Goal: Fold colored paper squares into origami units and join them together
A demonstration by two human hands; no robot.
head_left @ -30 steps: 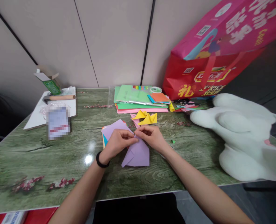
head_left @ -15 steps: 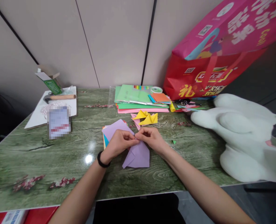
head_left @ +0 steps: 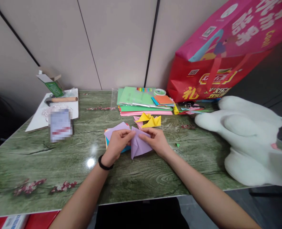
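Observation:
Between my two hands is a purple sheet of folded paper (head_left: 141, 147), creased and partly opened out just above the table. My left hand (head_left: 118, 142), with a black band at its wrist, pinches the paper's left edge between thumb and fingers. On the other side my right hand (head_left: 156, 140) grips it, thumb in front and fingers behind. A stack of coloured paper (head_left: 116, 128), purple on top, lies behind my left hand and is partly hidden by it. Just beyond my hands lie yellow folded paper pieces (head_left: 152, 121) and a pink folded one (head_left: 138, 122).
Green folders and coloured sheets (head_left: 136, 97) lie at the back, with small orange and blue squares (head_left: 163, 99) on them. A white plush toy (head_left: 248, 133) lies at right, before a red gift bag (head_left: 198, 79). A hammer (head_left: 62, 100) rests on a white board at left.
The purple paper has been lifted and turned, and its folds have spread. My hands have moved a little apart, from a shared pinch at its top to opposite sides.

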